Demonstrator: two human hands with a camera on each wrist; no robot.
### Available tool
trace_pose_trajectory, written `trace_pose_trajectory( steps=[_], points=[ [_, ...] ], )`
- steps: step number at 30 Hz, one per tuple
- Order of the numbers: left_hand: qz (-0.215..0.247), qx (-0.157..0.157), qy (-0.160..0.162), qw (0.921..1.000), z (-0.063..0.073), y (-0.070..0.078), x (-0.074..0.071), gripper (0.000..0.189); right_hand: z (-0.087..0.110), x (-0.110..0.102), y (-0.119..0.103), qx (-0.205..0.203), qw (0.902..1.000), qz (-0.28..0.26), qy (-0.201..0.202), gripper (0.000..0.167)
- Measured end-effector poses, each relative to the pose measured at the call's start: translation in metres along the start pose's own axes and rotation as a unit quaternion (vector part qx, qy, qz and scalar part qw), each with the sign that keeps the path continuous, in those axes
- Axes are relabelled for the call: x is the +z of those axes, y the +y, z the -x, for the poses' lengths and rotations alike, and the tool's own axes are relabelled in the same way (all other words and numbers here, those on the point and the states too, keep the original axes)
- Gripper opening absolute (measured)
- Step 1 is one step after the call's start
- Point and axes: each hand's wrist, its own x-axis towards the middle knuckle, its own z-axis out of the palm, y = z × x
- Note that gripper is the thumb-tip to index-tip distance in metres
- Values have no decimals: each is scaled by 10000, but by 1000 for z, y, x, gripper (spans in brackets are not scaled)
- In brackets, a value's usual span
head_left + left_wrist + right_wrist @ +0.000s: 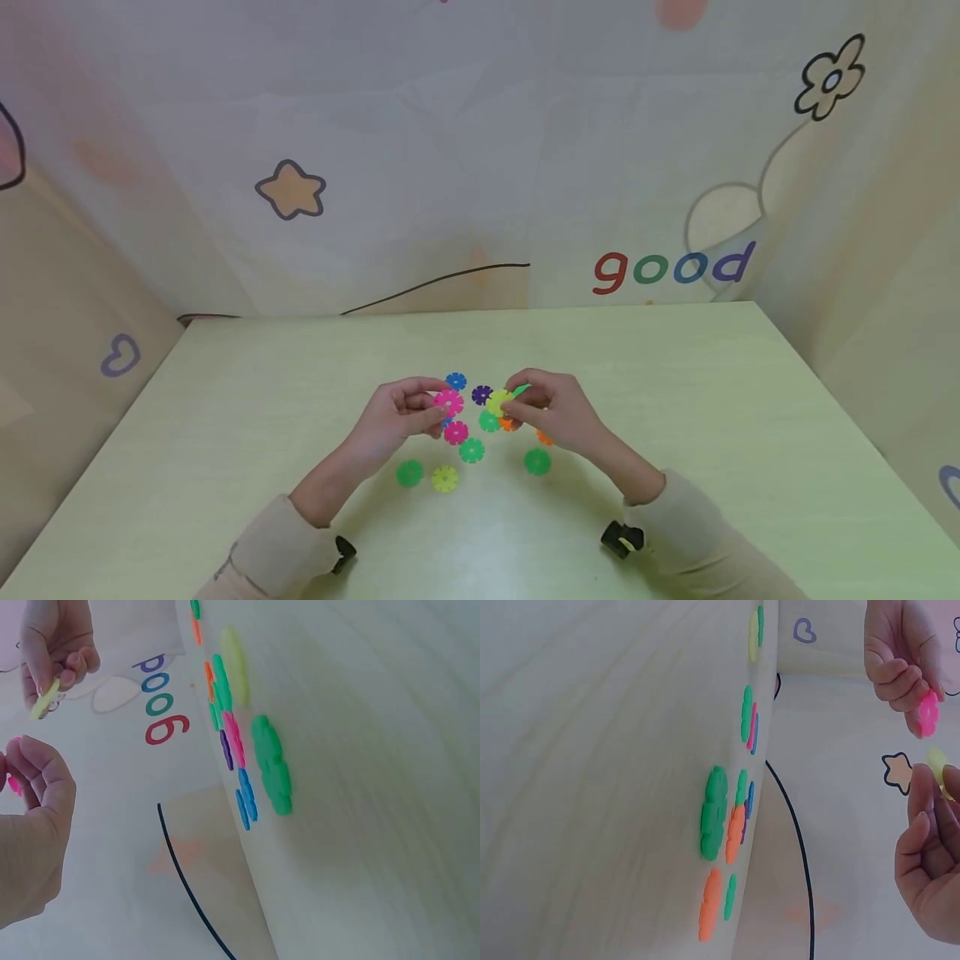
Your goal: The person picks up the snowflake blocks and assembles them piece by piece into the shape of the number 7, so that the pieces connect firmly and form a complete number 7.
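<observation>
Between thumb and fingers my left hand [405, 410] pinches a pink notched plastic disc [449, 403], held up above the table. Facing it, my right hand [555, 408] pinches a yellow notched disc [498, 403]. A small gap separates the two discs. In the right wrist view the pink disc [928, 714] shows almost whole, while fingers partly cover the yellow disc [937, 759]. Below the hands lie a second pink disc [456, 432], a purple disc [482, 395] and a blue disc [456, 381]. My right hand partly hides orange and green discs.
Nearer the front edge lie green discs [409, 473] [537, 462] and another yellow disc [445, 479] on the pale table [225, 417]. A printed cloth [450, 192] hangs behind and at both sides. Black straps [624, 539] show at both wrists.
</observation>
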Motion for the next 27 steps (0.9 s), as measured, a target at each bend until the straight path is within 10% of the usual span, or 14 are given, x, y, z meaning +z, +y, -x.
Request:
trace_pose_trajectory(
  steps=[27],
  points=[
    [538,-82,-35,9985,0,-1,20,39,3,17,-2,-509,9975,-104,472,7]
  ],
)
